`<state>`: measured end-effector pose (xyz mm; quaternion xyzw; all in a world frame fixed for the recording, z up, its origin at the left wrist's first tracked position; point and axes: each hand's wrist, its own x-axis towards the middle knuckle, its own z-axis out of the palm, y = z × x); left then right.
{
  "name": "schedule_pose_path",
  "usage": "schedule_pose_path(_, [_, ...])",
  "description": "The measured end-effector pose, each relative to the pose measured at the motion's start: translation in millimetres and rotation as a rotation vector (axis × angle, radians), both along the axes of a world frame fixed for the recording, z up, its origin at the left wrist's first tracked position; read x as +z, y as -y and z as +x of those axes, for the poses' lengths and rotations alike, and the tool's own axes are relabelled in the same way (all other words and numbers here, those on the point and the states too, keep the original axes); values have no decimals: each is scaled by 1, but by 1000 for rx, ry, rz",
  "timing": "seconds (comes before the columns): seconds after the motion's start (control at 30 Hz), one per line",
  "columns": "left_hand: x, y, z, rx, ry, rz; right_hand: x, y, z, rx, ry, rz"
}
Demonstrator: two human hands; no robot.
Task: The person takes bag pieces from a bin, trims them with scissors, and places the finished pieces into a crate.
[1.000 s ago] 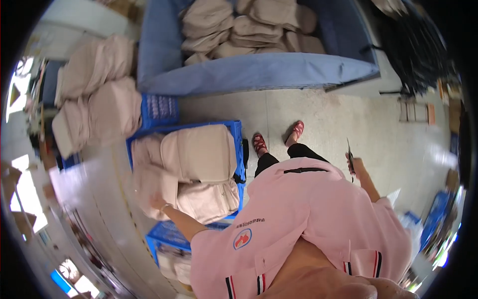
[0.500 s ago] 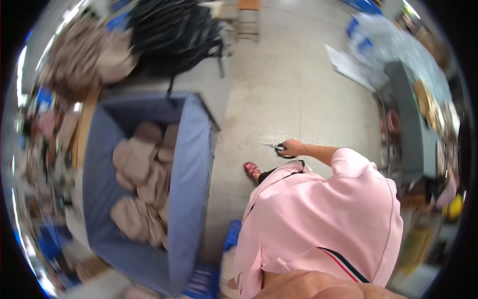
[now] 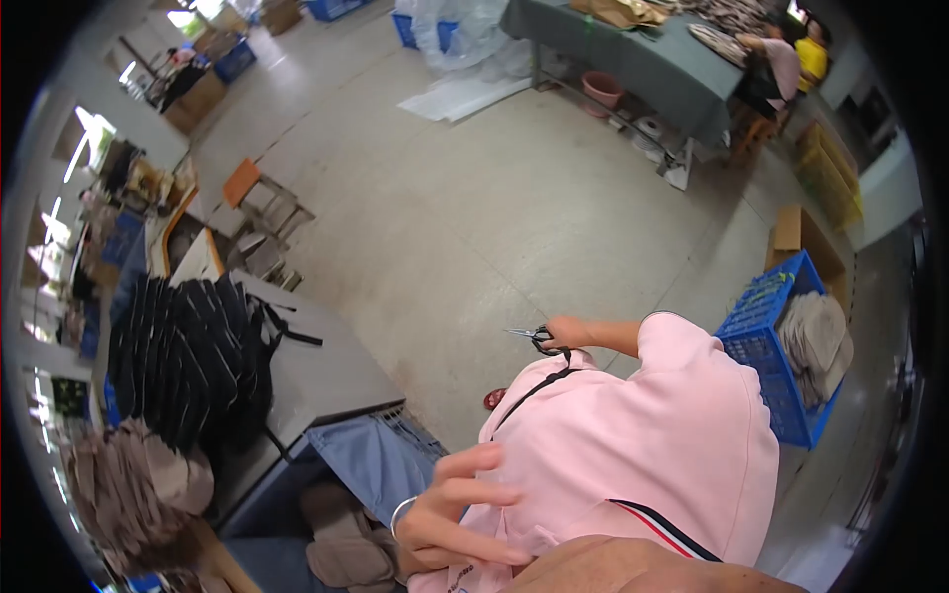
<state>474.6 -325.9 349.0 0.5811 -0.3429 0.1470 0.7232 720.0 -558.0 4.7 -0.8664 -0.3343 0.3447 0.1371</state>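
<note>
My right hand (image 3: 565,333) is wrapped round the black handles of a pair of scissors (image 3: 524,333), whose blades point left over the floor. My left hand (image 3: 457,509), with a bracelet at the wrist, is raised close in front of the pink shirt (image 3: 633,435). Its fingers are apart and hold nothing. Below and left of it stands a blue fabric-lined bin (image 3: 371,460) with beige padded pieces (image 3: 346,553) inside.
A grey table (image 3: 316,371) bears black striped pieces (image 3: 188,356); beige pieces (image 3: 133,489) are heaped beside it. A stool (image 3: 262,198) stands beyond. A blue crate (image 3: 771,376) is at right. People (image 3: 781,64) sit by a green-covered table (image 3: 643,74).
The view has swung right, away from the crates of beige pieces. My left hand has left the beige piece and come up before the shirt. The scissors stay in my right hand.
</note>
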Motion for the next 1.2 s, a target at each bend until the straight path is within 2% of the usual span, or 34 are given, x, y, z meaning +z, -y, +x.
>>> schedule_pose_path(0.07, [26,8,33,-292,-7,31,2,10,-10,-32,24,-21])
schedule_pose_path(0.13, [41,14,51,-468,56,103,-22,24,-21,-16,57,9])
schedule_pose_path(0.17, [45,17,56,-552,85,139,-25,27,-29,6,80,-61])
schedule_pose_path(0.27, [48,21,51,-625,146,257,-36,30,-55,-123,-9,7])
schedule_pose_path(0.3, [49,22,43,-660,129,225,-39,31,-65,-172,-3,63])
schedule_pose_path(0.4, [51,13,19,-688,137,168,-39,27,-88,-225,-7,-6])
schedule_pose_path(0.53, [43,-15,-20,-598,235,156,-38,5,-108,-206,-60,20])
schedule_pose_path(0.57, [41,-22,-35,-548,245,150,-39,-8,-109,-173,-96,-114])
schedule_pose_path(0.67, [38,-36,-77,-394,249,47,-45,-48,-118,-75,-37,21])
schedule_pose_path(0.73, [25,-38,-100,-243,297,-43,-28,-93,-125,54,-5,-2])
schedule_pose_path(0.8, [15,-40,-126,-102,321,-175,-20,-144,-145,177,74,194])
schedule_pose_path(0.83, [15,-42,-145,-93,235,-231,-12,-174,-154,242,61,186])
schedule_pose_path(0.9, [8,-54,-176,24,328,-211,4,-232,-192,359,56,229])
schedule_pose_path(1.0, [2,-85,-223,186,400,-156,18,-324,-250,462,100,521])
schedule_pose_path(1.07, [-27,-95,-246,323,383,-146,30,-366,-283,486,86,490])
schedule_pose_path(1.13, [-66,-119,-280,264,218,-286,31,-406,-320,543,83,540])
schedule_pose_path(1.2, [-136,-139,-322,400,-113,-516,34,-432,-357,621,166,487])
